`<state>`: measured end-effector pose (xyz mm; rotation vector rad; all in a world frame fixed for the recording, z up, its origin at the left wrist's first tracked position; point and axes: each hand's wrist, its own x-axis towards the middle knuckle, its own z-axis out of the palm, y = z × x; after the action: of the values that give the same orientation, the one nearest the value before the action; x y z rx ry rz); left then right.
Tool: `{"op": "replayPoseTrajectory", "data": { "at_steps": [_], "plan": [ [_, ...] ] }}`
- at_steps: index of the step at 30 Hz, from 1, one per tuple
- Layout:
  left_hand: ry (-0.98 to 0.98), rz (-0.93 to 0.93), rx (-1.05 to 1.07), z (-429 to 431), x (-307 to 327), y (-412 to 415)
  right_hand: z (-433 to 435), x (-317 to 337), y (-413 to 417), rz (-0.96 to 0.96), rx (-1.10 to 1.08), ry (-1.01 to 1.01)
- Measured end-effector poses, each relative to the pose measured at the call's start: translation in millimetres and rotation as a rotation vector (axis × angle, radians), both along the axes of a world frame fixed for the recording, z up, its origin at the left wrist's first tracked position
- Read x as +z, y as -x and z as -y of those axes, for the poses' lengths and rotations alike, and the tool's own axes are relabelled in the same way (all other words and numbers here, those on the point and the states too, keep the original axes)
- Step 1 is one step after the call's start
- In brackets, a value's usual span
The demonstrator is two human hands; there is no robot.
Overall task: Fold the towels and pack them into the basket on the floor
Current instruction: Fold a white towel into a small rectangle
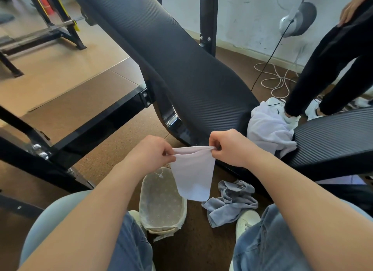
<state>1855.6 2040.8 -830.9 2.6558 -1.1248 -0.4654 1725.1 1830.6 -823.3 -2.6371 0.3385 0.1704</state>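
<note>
Brown gym flooring carries the lined basket between the feet. Left hand and right hand, raised level, each pinch an upper corner of the white towel hanging above the basket's right rim.

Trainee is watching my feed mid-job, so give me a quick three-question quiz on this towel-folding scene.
1. Which lies on the floor to the right of the lined basket? A) a crumpled grey towel B) a folded white towel C) a water bottle
2. True or false: a folded towel already lies in the basket.
3. Fill in: the left hand and the right hand each pinch a top ____ of the hanging white towel.
Key: 1 A; 2 false; 3 corner.
</note>
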Motion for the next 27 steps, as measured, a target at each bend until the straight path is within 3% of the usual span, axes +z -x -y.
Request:
{"op": "replayPoseTrajectory", "data": {
  "at_steps": [16, 23, 27],
  "plan": [
    [-0.023, -0.048, 0.107, 1, -6, -1, -3, -4, 0, 0.014, 0.044, 0.019],
    [0.173, -0.128, 0.366, 4, -6, -2, -4, -2, 1, 0.070, 0.050, -0.044],
    [0.177, -0.196, 0.463, 6, -4, 2, -11, -3, 1, 0.114, 0.081, -0.097]
  ]
}}
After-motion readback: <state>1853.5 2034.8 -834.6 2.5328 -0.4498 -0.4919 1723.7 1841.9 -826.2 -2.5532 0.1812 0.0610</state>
